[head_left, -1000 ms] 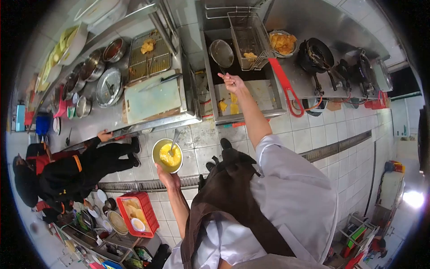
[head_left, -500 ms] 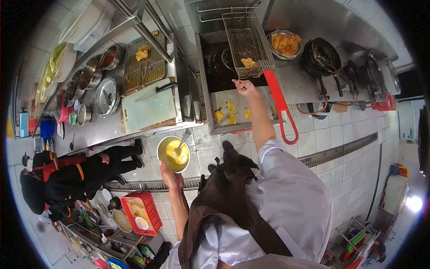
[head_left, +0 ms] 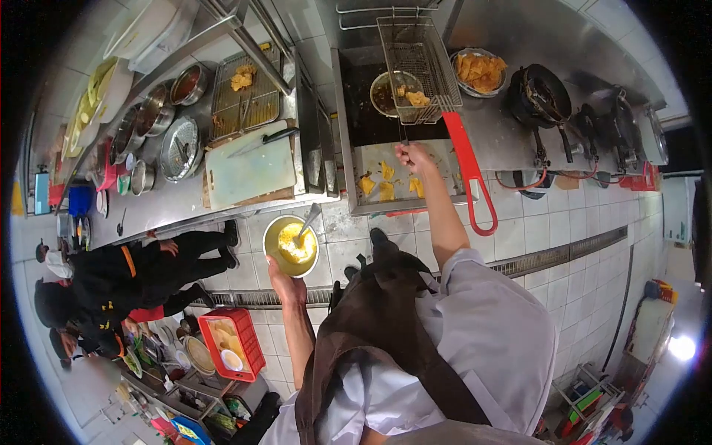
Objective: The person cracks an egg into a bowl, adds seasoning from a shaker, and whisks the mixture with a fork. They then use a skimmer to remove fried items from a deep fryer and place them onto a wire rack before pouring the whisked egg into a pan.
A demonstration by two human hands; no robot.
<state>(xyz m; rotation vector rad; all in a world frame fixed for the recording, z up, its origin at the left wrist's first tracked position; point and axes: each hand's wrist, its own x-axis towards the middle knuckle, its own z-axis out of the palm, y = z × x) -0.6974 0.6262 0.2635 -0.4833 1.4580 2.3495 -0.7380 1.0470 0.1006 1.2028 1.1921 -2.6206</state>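
My left hand (head_left: 288, 283) is wrapped round a bowl (head_left: 268, 252) of yellow batter (head_left: 294, 242), with a metal spoon (head_left: 308, 225) leaning in it. At the fryer (head_left: 340, 148), my right hand (head_left: 415, 157) is closed on the thin handle of a round skimmer (head_left: 379, 106). The skimmer's pan shows over the dark oil, partly behind the wire fry basket (head_left: 415, 59). Golden fried pieces (head_left: 417, 99) appear at the basket's near end. Several yellow pieces (head_left: 386, 190) lie on the fryer's metal front ledge (head_left: 437, 167), below my right hand.
The basket's red handle (head_left: 467, 159) sticks out over the fryer's front edge. Right of it stand a bowl of fried chips (head_left: 480, 72) and a black wok (head_left: 538, 96). A cutting board (head_left: 248, 178) with a knife (head_left: 259, 141) lies left. Co-workers (head_left: 96, 289) stand at far left.
The skimmer has risen and its round pan now shows clearly over the oil. My right hand sits slightly lower in view. The left hand still holds the bowl. Co-workers at left have shifted.
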